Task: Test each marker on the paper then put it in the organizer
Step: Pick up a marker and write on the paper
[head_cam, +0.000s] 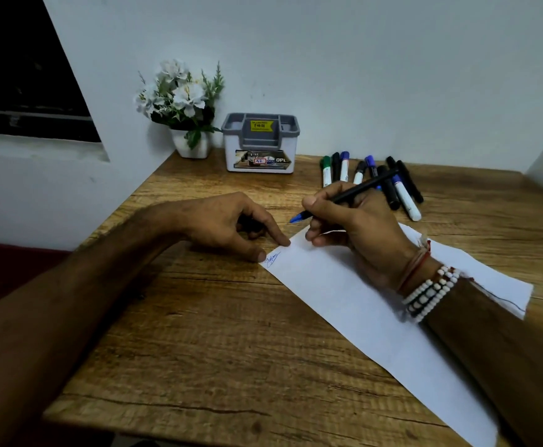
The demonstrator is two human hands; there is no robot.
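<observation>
My right hand (357, 227) grips a thin black marker (365, 186) with a blue tip, the tip raised just past the far corner of the white paper (354, 304). A small blue scribble (272, 259) sits near that corner. My left hand (228, 225) presses its fingertips on the paper's corner; something dark, maybe a cap, is tucked under its curled fingers. Several markers (373, 179) in green, black and blue lie in a loose row behind my right hand. The grey and white organizer (260, 141) stands at the back by the wall, and no marker shows above its rim.
A white pot of artificial flowers (184, 104) stands left of the organizer in the corner. The wooden table (205, 343) ends at a front edge near me and a left edge by the wall. A dark window is at the upper left.
</observation>
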